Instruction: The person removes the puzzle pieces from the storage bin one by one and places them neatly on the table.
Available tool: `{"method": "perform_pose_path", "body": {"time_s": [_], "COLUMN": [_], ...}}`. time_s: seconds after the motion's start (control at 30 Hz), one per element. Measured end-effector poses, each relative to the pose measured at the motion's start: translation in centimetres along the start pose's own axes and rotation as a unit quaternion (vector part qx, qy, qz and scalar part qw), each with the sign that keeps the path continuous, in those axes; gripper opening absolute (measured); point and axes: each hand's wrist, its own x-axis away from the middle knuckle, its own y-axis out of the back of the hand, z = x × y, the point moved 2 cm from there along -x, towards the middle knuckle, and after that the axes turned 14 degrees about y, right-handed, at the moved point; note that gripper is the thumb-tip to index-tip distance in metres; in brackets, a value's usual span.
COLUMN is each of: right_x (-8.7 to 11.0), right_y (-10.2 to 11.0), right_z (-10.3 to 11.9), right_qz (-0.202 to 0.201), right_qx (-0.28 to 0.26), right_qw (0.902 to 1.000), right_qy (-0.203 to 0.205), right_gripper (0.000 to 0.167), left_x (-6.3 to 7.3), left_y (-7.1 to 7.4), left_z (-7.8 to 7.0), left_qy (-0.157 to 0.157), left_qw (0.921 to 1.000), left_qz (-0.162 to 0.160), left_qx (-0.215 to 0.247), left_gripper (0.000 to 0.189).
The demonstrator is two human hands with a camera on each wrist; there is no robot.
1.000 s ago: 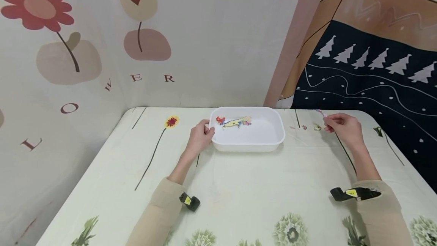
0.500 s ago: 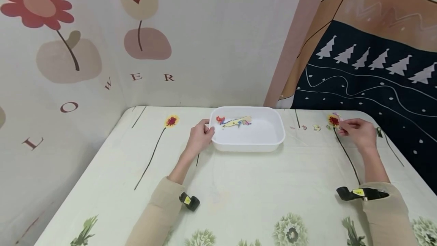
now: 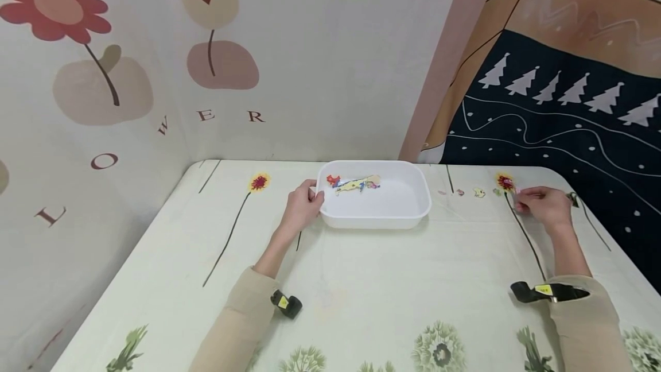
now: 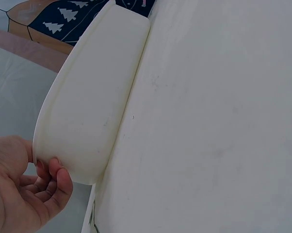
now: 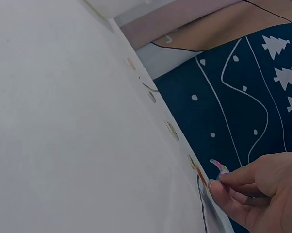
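My left hand (image 3: pixel 303 206) grips the left rim of a white plastic tray (image 3: pixel 377 211), thumb at the edge and fingers curled beneath, as the left wrist view also shows. Inside the tray lie a small red piece (image 3: pixel 333 180) and a yellow-and-blue patterned strip (image 3: pixel 356 185). At the right, my right hand (image 3: pixel 546 206) pinches a small, thin pink sticker (image 5: pixel 219 166) between thumb and index finger, low over the tabletop. Left of that hand, several small flat stickers (image 3: pixel 479 193) lie in a row on the cloth. Most of the held sticker is hidden in the head view.
A pale tablecloth (image 3: pixel 361 286) with printed flowers and stems covers the table; a printed sunflower (image 3: pixel 505 182) is beside my right hand. Behind stand a light flower-printed curtain (image 3: pixel 330 73) and a dark tree-patterned cloth (image 3: pixel 558 113).
My right hand has moved right and slightly toward me with the pink sticker, uncovering the printed sunflower and another small sticker. The left hand and tray have stayed put.
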Motion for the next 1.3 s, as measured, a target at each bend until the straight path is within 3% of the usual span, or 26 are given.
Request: {"method": "perform_pose_path", "body": {"time_s": [0.67, 1.13, 1.3], "right_x": [0.1, 0.3, 0.4], "right_y": [-0.1, -0.1, 0.0], "right_z": [-0.5, -0.1, 1.0], "right_qz": [0.013, 0.022, 0.02], "right_qx": [-0.003, 0.04, 0.058], "right_qw": [0.9997, 0.9988, 0.9975], "right_qy": [0.021, 0.019, 0.035], "right_gripper": [0.038, 0.041, 0.041], "left_x": [-0.2, -0.1, -0.1], "left_y": [-0.1, -0.1, -0.1], "left_z": [-0.1, 0.0, 0.1], "left_qy": [0.006, 0.013, 0.015], "left_qw": [1.0, 0.9999, 0.9998], "left_qz": [0.001, 0.001, 0.001], "left_qx": [-0.005, -0.011, -0.01], "left_gripper": [0.042, 0.043, 0.043]}}
